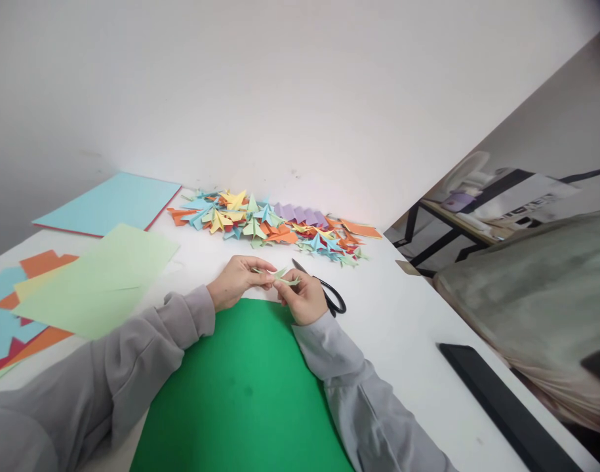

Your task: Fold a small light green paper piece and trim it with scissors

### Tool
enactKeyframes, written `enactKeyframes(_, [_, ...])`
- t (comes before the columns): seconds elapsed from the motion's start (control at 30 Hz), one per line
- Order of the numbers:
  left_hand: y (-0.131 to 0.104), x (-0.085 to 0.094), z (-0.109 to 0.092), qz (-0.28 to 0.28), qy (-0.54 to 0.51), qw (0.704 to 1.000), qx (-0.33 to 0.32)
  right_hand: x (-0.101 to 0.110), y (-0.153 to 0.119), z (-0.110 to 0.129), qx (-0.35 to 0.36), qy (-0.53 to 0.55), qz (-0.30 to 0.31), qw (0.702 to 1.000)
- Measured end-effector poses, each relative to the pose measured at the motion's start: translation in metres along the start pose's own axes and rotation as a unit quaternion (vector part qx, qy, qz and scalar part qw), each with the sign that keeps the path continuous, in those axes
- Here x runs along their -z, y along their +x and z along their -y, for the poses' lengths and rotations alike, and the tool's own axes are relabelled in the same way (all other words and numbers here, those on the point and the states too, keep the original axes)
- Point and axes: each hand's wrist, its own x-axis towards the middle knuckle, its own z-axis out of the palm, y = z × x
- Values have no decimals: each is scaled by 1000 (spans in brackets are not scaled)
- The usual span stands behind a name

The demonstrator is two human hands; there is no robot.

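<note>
A small piece of folded pale green paper (282, 274) is pinched between my hands, above the far end of a green mat (245, 387). The fingertips of my left hand (241, 280) grip its left side. My right hand (304, 298) closes on its right side with thumb and fingers. Part of the paper is hidden behind the fingers, so its full shape cannot be made out. Black-handled scissors (336, 298) lie on the table just right of my right hand, partly covered by it.
Many small folded paper shapes (254, 226) in several colours lie along the wall. Loose coloured sheets, topped by a pale green one (103, 275), spread out at left. Behind them is a light blue sheet stack (107, 204). A long black bar (501, 406) lies at right.
</note>
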Motion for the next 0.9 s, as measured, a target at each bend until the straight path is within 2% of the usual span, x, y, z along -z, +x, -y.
enactKeyframes(0.2, [-1, 0, -2, 16, -42, 998, 42, 0, 0, 7, -54, 89, 16, 994])
enactKeyframes(0.33, [-2, -2, -2, 16, -27, 999, 27, 2, 2, 4, -69, 144, 30, 987])
enactKeyframes(0.43, [-1, -2, -1, -1, 0, 1000, -7, 4, 4, -1, -60, 195, -14, 979])
enactKeyframes(0.5, [-1, -2, -1, -9, 24, 999, -30, 4, 5, -2, -53, 186, -45, 980])
enactKeyframes(0.57, [-1, -2, -1, -11, 50, 998, -40, 5, 5, 0, -46, 148, -51, 987])
enactKeyframes(0.73, [-2, -4, -1, -11, 88, 995, -50, 7, 4, 5, -43, 75, -27, 996])
enactKeyframes(0.9, [-2, -3, -1, -9, 105, 993, -48, 6, 3, 3, -27, 52, -9, 998])
